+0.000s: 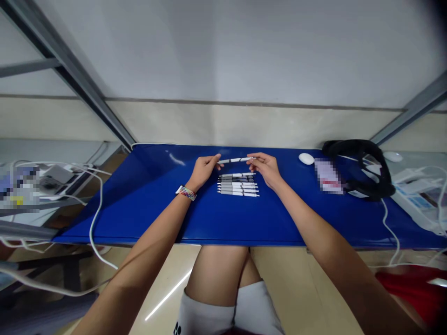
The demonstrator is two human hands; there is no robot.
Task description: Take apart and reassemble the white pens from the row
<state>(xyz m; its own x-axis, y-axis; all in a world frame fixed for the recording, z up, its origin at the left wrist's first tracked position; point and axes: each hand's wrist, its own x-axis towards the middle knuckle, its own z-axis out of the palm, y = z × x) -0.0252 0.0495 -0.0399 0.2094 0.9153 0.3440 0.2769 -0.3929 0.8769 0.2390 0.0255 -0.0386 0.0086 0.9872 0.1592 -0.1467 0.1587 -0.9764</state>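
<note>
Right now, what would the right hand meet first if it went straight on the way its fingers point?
Most likely the left hand, at the opposite end of the white pen; the right hand points roughly toward it. Depth is unclear, so it might pass slightly above.

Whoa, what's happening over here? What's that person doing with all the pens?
Someone is holding one white pen sideways with both hands: the left hand has one end, and the right hand has the other. Closer to the person, a row of similar pens lies side by side on the blue tabletop. Neither hand is holding those.
</note>
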